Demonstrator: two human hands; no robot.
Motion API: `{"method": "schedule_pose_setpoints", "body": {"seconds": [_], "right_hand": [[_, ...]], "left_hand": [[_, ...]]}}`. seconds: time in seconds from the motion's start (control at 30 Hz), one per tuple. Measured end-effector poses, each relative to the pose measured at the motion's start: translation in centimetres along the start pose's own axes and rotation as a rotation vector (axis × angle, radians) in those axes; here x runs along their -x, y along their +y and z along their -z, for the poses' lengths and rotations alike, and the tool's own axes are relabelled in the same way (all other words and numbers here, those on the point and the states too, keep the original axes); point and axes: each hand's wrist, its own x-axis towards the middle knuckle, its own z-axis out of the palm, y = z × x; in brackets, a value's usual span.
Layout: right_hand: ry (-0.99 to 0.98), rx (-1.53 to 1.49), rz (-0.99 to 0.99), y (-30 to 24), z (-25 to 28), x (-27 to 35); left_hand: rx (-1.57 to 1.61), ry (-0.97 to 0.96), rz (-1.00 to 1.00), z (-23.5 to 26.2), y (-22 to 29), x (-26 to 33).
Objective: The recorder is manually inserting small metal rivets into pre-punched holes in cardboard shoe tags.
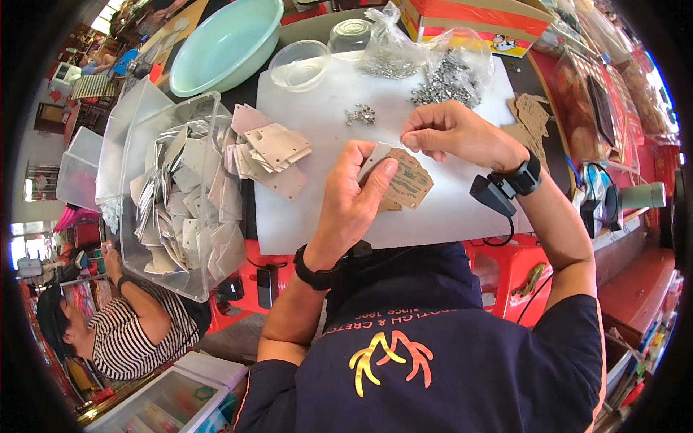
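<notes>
My left hand (346, 206) holds a brown printed card (410, 180) with a scalloped edge, thumb on top. A pale card edge (373, 160) shows beside it under the thumb. Close to the card's upper corner, my right hand (458, 133) has thumb and forefinger pinched together. Whatever lies between those fingertips is too small to make out. On the white work sheet (310, 224), part of another brown card (390, 206) peeks out below my left hand. Ahead of my hands lies a small heap of shiny metal pieces (360, 114).
Left are loose pale cards (278, 148) and a clear box (216, 108) full of them. Behind stand a green basin (189, 72), a round tub (299, 68) and bags of metal pieces (390, 61). Brown cards (530, 115) lie right. A person in stripes (137, 332) sits lower left.
</notes>
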Motion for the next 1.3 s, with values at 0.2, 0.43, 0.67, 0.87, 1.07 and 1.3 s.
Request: {"method": "schedule_pose_setpoints", "body": {"seconds": [0.2, 0.43, 0.67, 0.87, 1.07, 1.3], "right_hand": [[-0.204, -0.108, 0.014, -0.9, 0.7, 0.5], [-0.316, -0.191, 0.037, -0.3, 1.4, 0.6], [-0.327, -0.250, -0.033, -0.1, 1.4, 1.2], [-0.295, -0.253, 0.002, -0.5, 1.3, 1.8], [-0.237, -0.159, 0.093, 0.1, 0.6, 2.1], [-0.114, -0.190, 0.195, 1.4, -0.6, 2.3]], "left_hand": [[-0.014, -0.109, 0.025, -0.6, 0.7, -0.1], [-0.078, -0.158, -0.034, -0.8, 1.1, -0.1], [-0.147, -0.210, 0.011, -0.8, 1.4, -0.1], [-0.130, -0.177, -0.001, -1.2, 1.2, -0.2], [-0.132, -0.141, -0.036, -0.9, 0.7, -0.3], [-0.067, -0.027, -0.010, -1.5, 0.1, -0.4]]}}
